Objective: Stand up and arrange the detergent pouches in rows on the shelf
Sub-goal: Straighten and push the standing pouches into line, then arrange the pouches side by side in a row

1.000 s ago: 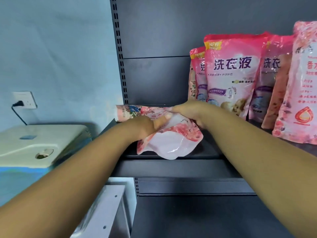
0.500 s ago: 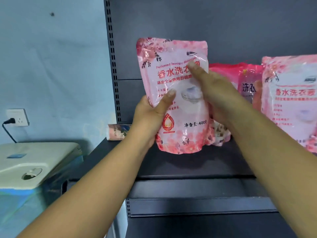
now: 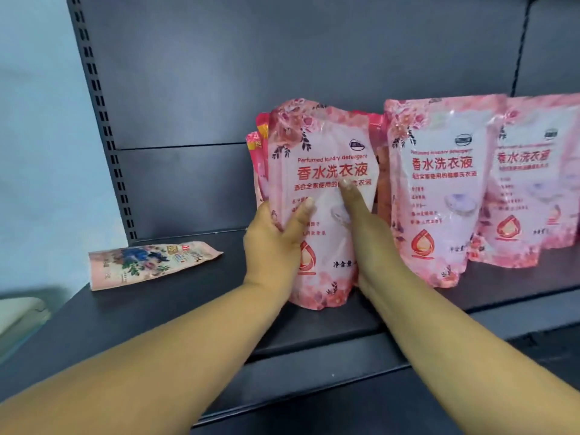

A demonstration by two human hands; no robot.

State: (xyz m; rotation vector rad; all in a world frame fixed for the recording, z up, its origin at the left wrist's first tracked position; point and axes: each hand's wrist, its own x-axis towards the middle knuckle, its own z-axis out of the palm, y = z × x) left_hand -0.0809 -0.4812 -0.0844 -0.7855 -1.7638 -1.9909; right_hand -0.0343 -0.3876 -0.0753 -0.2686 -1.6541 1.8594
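Both hands hold a pouch (image 3: 323, 171) upright near the shelf (image 3: 175, 312) front edge, left hand (image 3: 273, 243) gripping its left edge, right hand (image 3: 361, 227) flat-fingered on its face, two pouches (image 3: 436, 183) standing just right, one flat pouch (image 3: 147, 262) far left with bare shelf between.

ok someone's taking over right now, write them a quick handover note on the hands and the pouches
Left hand grips the left edge of the front pouch; right hand lies flat against its face.
That pouch stands on the shelf, in front of darker pink pouches.
Done: two matching pouches stand to its right.
Left: release it, then stand the flat pouch lying at the left.
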